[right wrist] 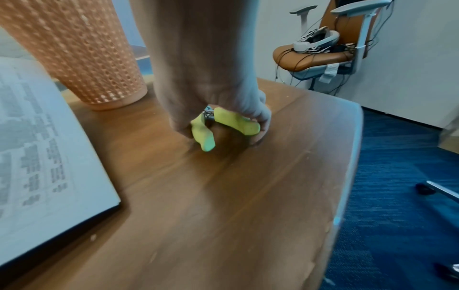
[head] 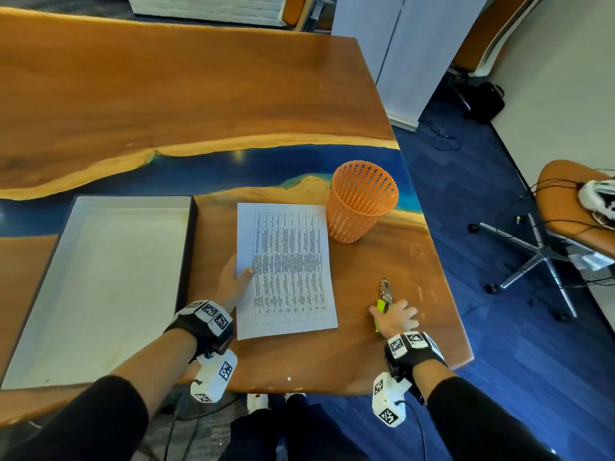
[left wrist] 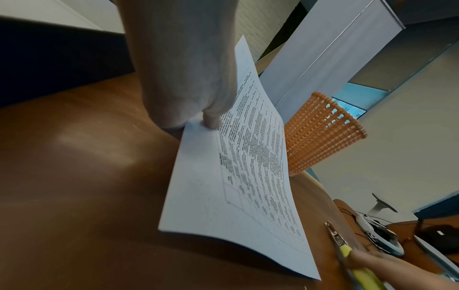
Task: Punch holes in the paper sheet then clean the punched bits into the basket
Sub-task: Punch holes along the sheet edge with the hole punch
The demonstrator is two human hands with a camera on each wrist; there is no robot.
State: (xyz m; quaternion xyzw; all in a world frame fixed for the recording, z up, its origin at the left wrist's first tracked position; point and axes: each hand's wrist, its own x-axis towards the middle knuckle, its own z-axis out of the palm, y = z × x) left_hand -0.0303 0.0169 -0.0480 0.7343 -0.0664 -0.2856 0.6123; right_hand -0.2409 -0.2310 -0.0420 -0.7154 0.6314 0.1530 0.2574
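Right hand (head: 396, 319) curls round yellow-handled metal hole punch (head: 383, 302) at table's 5 o'clock, left hand (head: 234, 282) pinches printed white paper sheet (head: 286, 269) by its lifted 9 o'clock edge, orange plastic mesh basket (head: 361, 202) at 1 o'clock; best: seat both handles firmly before lifting.

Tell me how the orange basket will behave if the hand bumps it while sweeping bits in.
The orange basket probably tips easily: it is tall and narrower at its base. Its thin perforated walls suggest it is light, so it may slide on the glossy table. It looks empty, so nothing weighs it down.
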